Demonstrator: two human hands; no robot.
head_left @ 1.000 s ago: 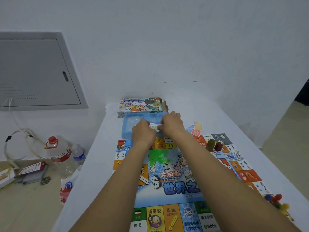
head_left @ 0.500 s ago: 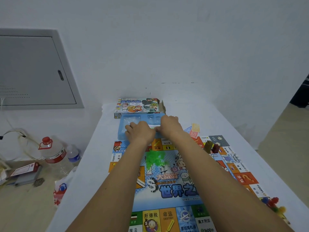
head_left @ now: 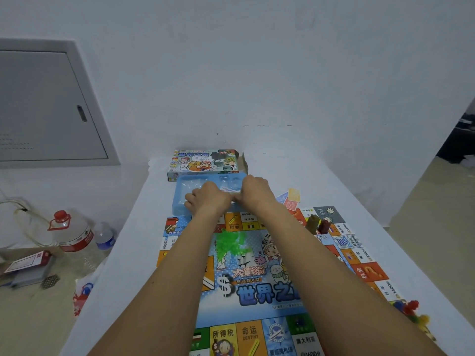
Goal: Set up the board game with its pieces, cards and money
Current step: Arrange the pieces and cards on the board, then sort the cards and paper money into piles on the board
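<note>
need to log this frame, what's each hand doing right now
Left hand: curled over the blue tray, pinching a small paper stack.
Right hand: pinching the same stack.

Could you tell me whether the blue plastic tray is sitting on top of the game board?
No, the blue tray lies on the white table just beyond the board's far edge, in front of the game box.

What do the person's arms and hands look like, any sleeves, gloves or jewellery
Both forearms are bare along all that shows, with no sleeve in view. The left hand and right hand wear no gloves. No watch, bracelet or ring is visible from this view.
</note>
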